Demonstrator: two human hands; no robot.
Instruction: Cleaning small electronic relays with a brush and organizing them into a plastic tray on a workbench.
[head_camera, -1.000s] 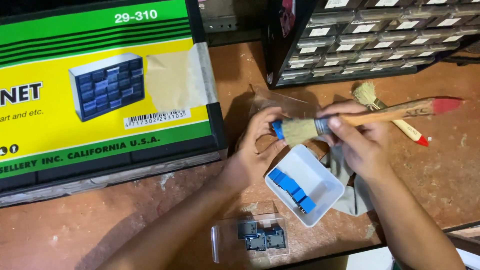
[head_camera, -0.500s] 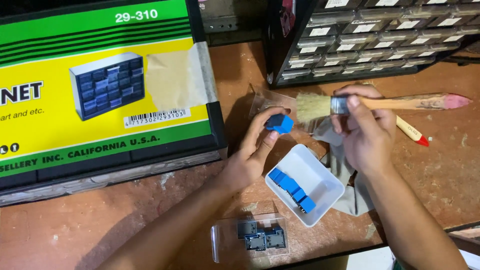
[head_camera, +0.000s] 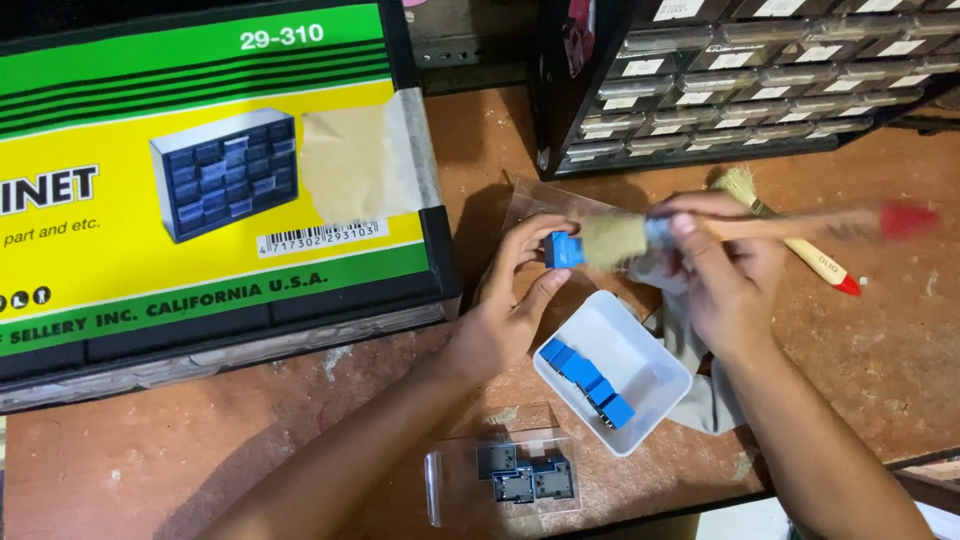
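blue block (head_camera: 563, 249), small and boxy, sits pinched in the left hand (head_camera: 505, 310) above the white tray (head_camera: 650, 375) near the surface's front edge. right hand (head_camera: 722, 275) keeps a closed grip on the paintbrush (head_camera: 760, 228); its bristles, lifted off half a second ago, are back against the block, so brushing looks to be mid-stroke. more blue blocks lie in the tray. a clear bag of dark parts (head_camera: 505, 483) rests at the front edge, a second brush (head_camera: 790, 235) behind.

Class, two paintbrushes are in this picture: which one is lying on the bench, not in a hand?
The red-tipped brush resting beyond the right hand; the other brush is held in that hand.
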